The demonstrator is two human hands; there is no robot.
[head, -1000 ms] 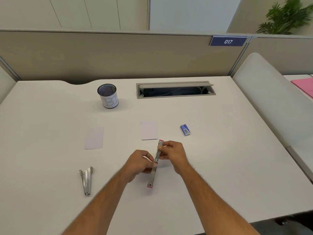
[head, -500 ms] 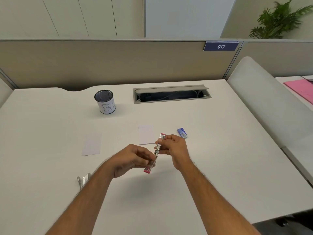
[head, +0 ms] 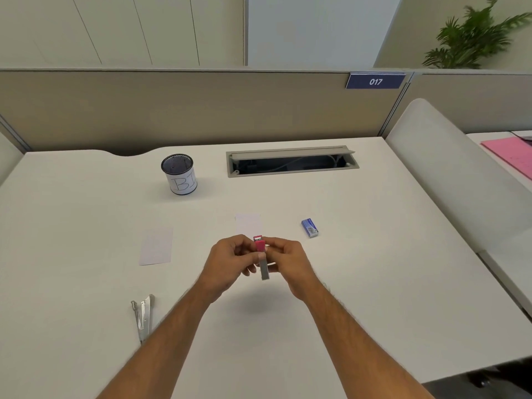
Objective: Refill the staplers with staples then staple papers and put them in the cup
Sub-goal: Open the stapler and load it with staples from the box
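Both hands hold a small pink and metal stapler (head: 262, 256) above the middle of the white desk. My left hand (head: 230, 263) grips it from the left and my right hand (head: 290, 264) from the right, fingers curled round it. The stapler looks folded shut, pink end up. A second, silver stapler (head: 142, 316) lies near the front left. Two small paper slips lie flat: one (head: 157, 246) at the left, one (head: 248, 223) just beyond my hands. A blue staple box (head: 309, 227) sits to the right. The mesh cup (head: 179, 174) marked "B1" stands at the back left.
An open cable hatch (head: 292, 162) is set into the desk at the back. A beige partition (head: 201, 105) walls the far edge. A white divider (head: 449, 174) borders the right side, with a pink folder (head: 512, 156) on the neighbouring desk.
The stapler lay opened out long on the desk; both hands lifted it and folded it together. It is now held shorter and upright above the desk.
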